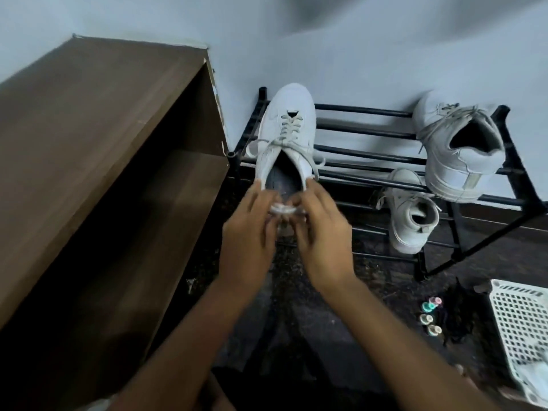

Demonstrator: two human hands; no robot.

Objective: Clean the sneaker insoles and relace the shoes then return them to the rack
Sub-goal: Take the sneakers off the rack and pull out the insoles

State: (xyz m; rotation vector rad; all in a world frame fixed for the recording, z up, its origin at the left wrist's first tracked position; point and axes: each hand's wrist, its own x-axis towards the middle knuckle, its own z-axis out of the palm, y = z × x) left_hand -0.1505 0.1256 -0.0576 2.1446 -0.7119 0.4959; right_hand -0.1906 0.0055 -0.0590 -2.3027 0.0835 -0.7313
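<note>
Left hand (pixel 249 232) and right hand (pixel 320 232) both grip the sneaker (pixel 284 129) by its heel, likely steering it toe-first onto the rack's (pixel 364 109) left edge.

Small bottles (pixel 430 317) stand near a white basket (pixel 522 318), opposite a brown cabinet (pixel 89 137).

We can read no lettering, brand or number on the white sneaker (pixel 284 129), rack (pixel 364 109) or basket (pixel 522 315).
</note>
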